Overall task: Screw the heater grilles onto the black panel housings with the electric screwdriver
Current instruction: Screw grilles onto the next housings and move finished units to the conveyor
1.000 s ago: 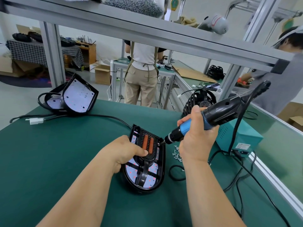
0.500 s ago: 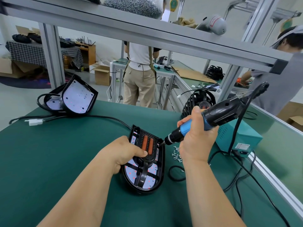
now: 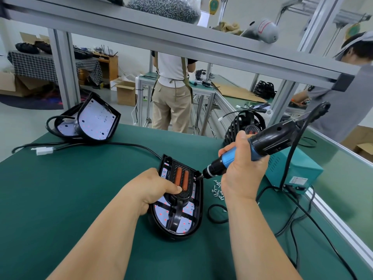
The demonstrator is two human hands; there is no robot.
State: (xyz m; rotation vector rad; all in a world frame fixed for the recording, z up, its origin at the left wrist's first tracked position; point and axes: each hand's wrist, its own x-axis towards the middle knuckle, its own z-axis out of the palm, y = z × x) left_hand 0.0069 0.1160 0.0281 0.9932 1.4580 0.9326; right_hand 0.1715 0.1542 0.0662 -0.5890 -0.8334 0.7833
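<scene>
At centre of green mat (image 3: 80,188), left hand (image 3: 152,190) clamps black panel housing (image 3: 198,217), thumb pinning heater grille (image 3: 182,177) inside it. Right hand (image 3: 243,174) wraps electric screwdriver (image 3: 270,139), bit at grille's right corner. Step: driving 1 screw. Next move likely needs a fresh screw from loose pile (image 3: 218,191).

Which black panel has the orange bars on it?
The black panel housing nearest the person, gripped by the left hand. The panel housings at the far left show only white boards.
</scene>
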